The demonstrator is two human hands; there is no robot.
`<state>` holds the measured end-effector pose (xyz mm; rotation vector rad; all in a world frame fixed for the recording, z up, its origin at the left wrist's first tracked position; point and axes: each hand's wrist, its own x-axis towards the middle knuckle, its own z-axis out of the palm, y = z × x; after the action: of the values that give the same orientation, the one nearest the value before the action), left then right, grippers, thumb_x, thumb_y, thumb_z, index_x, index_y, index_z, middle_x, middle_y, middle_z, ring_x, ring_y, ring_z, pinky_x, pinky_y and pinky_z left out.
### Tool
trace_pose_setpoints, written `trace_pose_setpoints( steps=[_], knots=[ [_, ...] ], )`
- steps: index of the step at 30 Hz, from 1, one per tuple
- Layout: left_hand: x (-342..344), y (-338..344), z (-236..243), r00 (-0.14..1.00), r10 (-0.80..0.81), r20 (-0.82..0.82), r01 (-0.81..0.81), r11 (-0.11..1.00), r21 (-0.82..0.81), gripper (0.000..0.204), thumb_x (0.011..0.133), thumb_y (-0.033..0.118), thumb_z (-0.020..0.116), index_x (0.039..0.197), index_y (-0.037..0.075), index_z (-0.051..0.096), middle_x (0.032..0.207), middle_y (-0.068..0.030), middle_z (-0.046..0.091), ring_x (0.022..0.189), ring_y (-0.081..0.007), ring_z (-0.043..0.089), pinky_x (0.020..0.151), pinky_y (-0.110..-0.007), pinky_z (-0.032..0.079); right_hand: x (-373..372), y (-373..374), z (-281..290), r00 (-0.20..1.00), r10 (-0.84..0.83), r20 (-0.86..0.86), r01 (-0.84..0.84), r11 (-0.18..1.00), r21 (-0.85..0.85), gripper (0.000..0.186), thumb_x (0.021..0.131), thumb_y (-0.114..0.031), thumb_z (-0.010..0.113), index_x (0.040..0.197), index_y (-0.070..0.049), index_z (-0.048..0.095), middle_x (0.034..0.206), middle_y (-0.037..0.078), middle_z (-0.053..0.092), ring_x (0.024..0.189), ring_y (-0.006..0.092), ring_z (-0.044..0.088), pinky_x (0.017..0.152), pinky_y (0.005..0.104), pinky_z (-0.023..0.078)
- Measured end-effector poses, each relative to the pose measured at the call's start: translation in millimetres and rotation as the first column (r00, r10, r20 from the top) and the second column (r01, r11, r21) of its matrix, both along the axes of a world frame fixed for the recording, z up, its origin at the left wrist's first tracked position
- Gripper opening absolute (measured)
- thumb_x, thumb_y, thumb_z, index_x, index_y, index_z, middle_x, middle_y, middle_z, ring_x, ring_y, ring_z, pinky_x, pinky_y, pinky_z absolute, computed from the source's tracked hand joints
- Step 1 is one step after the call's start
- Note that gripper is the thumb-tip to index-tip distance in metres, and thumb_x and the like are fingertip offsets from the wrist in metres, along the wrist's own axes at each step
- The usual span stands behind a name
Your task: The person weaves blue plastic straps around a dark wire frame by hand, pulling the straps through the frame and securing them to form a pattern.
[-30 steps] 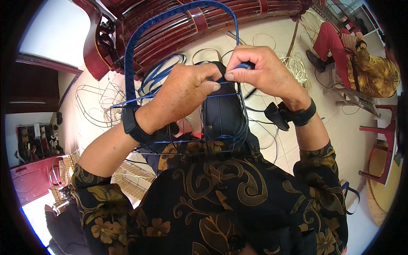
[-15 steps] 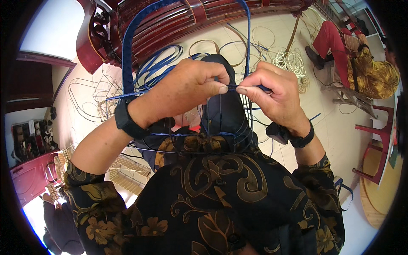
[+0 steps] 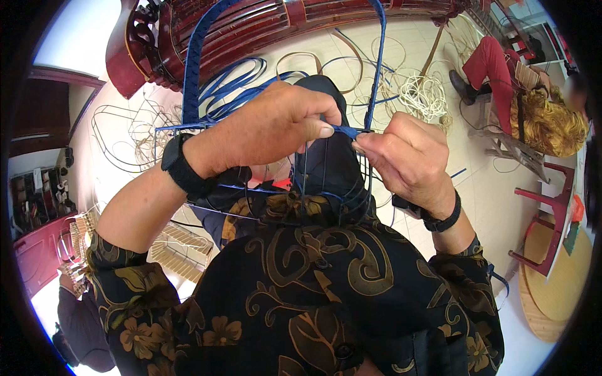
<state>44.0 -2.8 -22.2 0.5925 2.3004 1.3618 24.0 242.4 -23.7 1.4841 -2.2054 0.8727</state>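
A wire basket frame (image 3: 229, 187) rests on my lap, with a tall arched handle (image 3: 190, 81) wrapped in blue strip. Along its upper rim, my left hand (image 3: 285, 119) pinches a blue strip (image 3: 344, 130) between thumb and fingers. Just to the right, beside the handle's right foot, my right hand (image 3: 411, 156) grips the same strip, its fingertips bent down over it. A short flat stretch of strip shows between the two hands. My palms hide the rest of the rim there.
Coils of blue strip (image 3: 235, 84) and a tangle of pale cord (image 3: 421, 97) lie on the tiled floor beyond my knee. A dark red wooden bench (image 3: 232, 37) stands ahead. At right sits another person (image 3: 542, 122). A red stool (image 3: 552, 200) stands nearby.
My right hand has turned over, knuckles now upward, and shifted slightly right and down. The strip between my hands shows wider and flatter. My left hand keeps its pinch.
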Motion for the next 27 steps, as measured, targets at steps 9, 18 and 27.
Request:
trace_pose_setpoints(
  steps=[9, 18, 27],
  knots=[
    [-13.5, -5.8, 11.9, 0.928, -0.051, 0.368, -0.004, 0.989, 0.145, 0.019, 0.097, 0.012, 0.062, 0.113, 0.003, 0.070, 0.073, 0.0056, 0.062, 0.064, -0.0015, 0.053, 0.057, -0.019, 0.043, -1.2, 5.3, 17.2, 0.981, 0.062, -0.181, -0.026, 0.980, 0.198, 0.015, 0.067, -0.008, 0.073, 0.081, -0.008, 0.067, 0.066, 0.001, 0.043, 0.056, 0.0156, 0.052, 0.042, 0.0304, 0.039],
    [-11.2, -2.3, 10.6, 0.962, -0.058, 0.266, 0.055, 0.998, 0.017, 0.013, 0.097, 0.013, 0.063, 0.099, 0.004, 0.072, 0.074, 0.0044, 0.063, 0.066, -0.0024, 0.054, 0.059, -0.021, 0.043, 5.2, -0.9, 19.5, 0.988, 0.027, -0.151, -0.003, 0.988, 0.154, 0.017, 0.066, -0.008, 0.071, 0.082, -0.007, 0.067, 0.066, 0.002, 0.044, 0.056, 0.0159, 0.054, 0.042, 0.0308, 0.040],
    [-16.3, -2.4, 21.0, 0.836, -0.050, 0.546, -0.021, 0.992, 0.124, 0.026, 0.102, 0.026, 0.058, 0.101, 0.003, 0.068, 0.069, -0.0006, 0.066, 0.057, -0.0071, 0.062, 0.053, -0.020, 0.046, 7.4, -5.2, 15.1, 0.985, 0.008, -0.173, 0.018, 0.989, 0.147, 0.020, 0.066, -0.010, 0.070, 0.086, -0.007, 0.069, 0.065, 0.001, 0.044, 0.055, 0.0158, 0.052, 0.042, 0.0303, 0.040]
  ],
)
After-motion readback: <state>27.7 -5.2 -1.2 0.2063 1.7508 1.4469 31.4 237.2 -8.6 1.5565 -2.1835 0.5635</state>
